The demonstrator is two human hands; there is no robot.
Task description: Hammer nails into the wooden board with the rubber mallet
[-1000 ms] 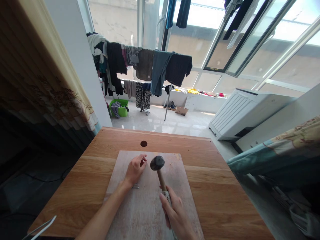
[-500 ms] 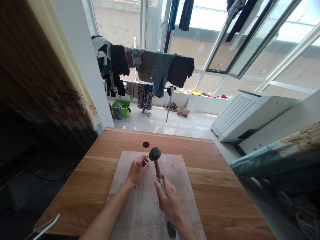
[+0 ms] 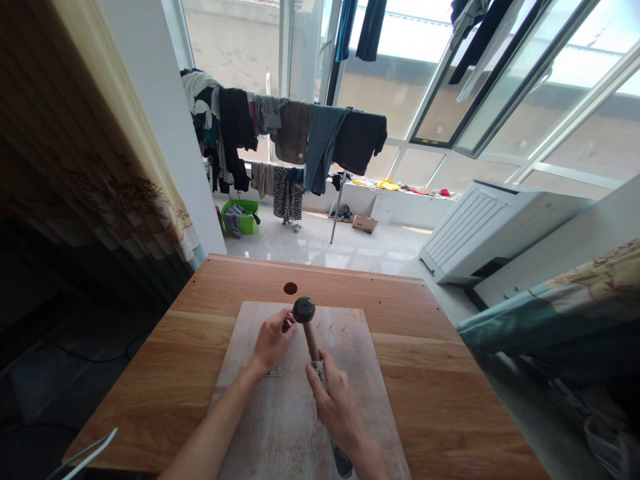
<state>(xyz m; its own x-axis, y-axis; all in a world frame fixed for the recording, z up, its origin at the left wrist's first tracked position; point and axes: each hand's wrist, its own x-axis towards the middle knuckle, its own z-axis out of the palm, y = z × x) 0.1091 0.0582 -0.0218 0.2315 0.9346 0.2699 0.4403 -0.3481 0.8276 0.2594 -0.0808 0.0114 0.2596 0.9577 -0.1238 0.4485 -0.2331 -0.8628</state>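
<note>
A worn grey-brown board [image 3: 300, 413] lies on the wooden table [image 3: 430, 373]. My right hand [image 3: 334, 393] is wrapped round the handle of a hammer [image 3: 304, 310], whose dark head is at the board's far part, right beside my left fingertips. My left hand [image 3: 275, 337] has its fingers pinched together near the hammer head; what they hold is too small to make out. Several thin nails [image 3: 331, 327] stand in the board to the right of the hammer head. A small group of loose nails [image 3: 273, 371] lies just below my left hand.
The table has a round dark hole [image 3: 291, 288] near its far edge. Beyond it stand a rack of hanging clothes [image 3: 320, 143] and a green basket [image 3: 249, 220]. Curtains hang at both sides; a white ribbed appliance [image 3: 465, 230] is at the right.
The hammer head has moved slightly left and down, closer to my left fingertips. My right hand has shifted a little left with it, and my left hand has hardly moved.
</note>
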